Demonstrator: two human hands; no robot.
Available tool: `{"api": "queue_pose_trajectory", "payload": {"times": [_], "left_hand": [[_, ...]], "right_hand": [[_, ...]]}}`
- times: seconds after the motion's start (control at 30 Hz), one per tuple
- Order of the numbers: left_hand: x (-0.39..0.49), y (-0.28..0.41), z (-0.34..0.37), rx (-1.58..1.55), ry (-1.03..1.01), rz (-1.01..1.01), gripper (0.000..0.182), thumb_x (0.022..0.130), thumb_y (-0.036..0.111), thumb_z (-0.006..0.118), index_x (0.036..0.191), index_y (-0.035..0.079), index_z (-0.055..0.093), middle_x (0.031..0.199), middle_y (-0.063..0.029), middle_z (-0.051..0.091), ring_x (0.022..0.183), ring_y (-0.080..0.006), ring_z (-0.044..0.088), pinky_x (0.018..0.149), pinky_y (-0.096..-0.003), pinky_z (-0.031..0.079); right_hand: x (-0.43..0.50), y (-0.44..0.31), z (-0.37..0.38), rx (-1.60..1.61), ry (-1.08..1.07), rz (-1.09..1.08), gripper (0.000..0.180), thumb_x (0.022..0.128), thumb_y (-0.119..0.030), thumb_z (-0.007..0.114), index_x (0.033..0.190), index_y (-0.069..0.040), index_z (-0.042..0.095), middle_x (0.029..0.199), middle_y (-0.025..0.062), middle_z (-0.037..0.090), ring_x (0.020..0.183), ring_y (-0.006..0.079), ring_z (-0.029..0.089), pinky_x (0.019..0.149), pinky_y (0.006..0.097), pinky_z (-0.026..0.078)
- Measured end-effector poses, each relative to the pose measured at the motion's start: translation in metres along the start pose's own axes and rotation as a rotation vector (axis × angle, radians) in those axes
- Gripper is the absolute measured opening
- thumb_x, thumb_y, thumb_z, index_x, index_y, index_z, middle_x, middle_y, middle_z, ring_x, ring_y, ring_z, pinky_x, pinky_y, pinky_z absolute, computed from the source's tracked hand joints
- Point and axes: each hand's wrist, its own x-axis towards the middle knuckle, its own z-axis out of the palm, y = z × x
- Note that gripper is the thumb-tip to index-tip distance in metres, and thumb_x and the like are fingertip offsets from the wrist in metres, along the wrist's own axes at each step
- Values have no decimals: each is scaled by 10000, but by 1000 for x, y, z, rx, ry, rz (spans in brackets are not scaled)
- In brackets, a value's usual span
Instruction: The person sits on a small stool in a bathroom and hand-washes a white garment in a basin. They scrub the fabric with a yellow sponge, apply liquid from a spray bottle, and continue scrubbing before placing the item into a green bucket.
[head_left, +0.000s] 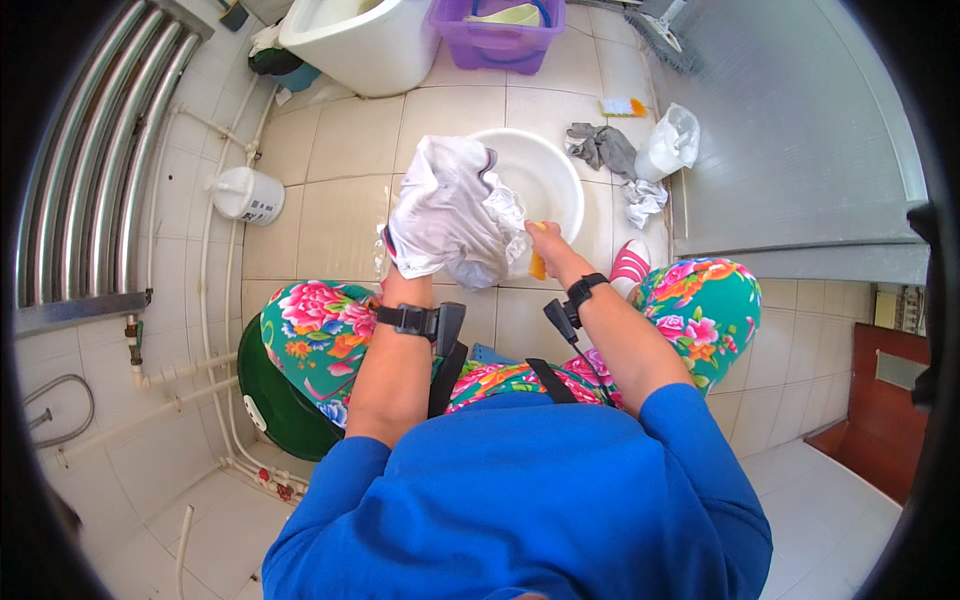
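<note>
A wet white garment (457, 214) with dark trim is bunched over the left rim of a white plastic basin (551, 169). My left wrist (411, 283) runs up under the cloth, which covers that hand, so its grip is hidden. At the garment's right edge, my right hand (550, 244) grips a yellow-orange block (538, 264), whose kind I cannot settle. The cloth hides much of the basin's left side.
Beyond the basin stand a toilet (367, 52) and a purple tub (495, 45). A white bucket (247, 196) lies left. To the right are grey cloth (604, 146), white cloth (643, 201), a bag-lined container (667, 142) and a brush (621, 107). Wet tiles shine.
</note>
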Motion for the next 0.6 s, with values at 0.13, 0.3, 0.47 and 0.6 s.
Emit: {"api": "queue_pose_trajectory", "payload": {"times": [0.13,0.3,0.47,0.6], "left_hand": [[-3,1,-9,-52,9,-39,158,809,255,638,830,102,671,745,-78,673,689,-262,646,632,-341,515],[-10,-2,-27,-95,34,-126,182,795,280,654,848,107,675,753,-72,676,697,-260,648,636,-343,517],[-19,-3,-36,-139,73,-198,210,782,305,670,866,112,679,761,-66,679,704,-258,650,639,-345,519],[-25,1,-41,-138,103,-260,235,771,325,683,880,116,683,767,-61,682,711,-257,652,642,-346,521]], "right_hand": [[22,14,10,-81,38,-173,784,862,-230,681,1485,-116,219,1330,174,492,1200,303,502,950,423,458],[28,12,6,-226,74,-265,768,844,-84,620,1502,-73,223,1322,232,528,1225,331,527,989,387,450],[35,23,4,-237,77,-201,626,853,-67,544,1442,2,344,1302,257,559,1216,361,550,986,387,459],[33,27,10,-358,4,-327,479,857,-124,579,1305,30,513,1215,249,610,1127,352,602,941,385,480]]}}
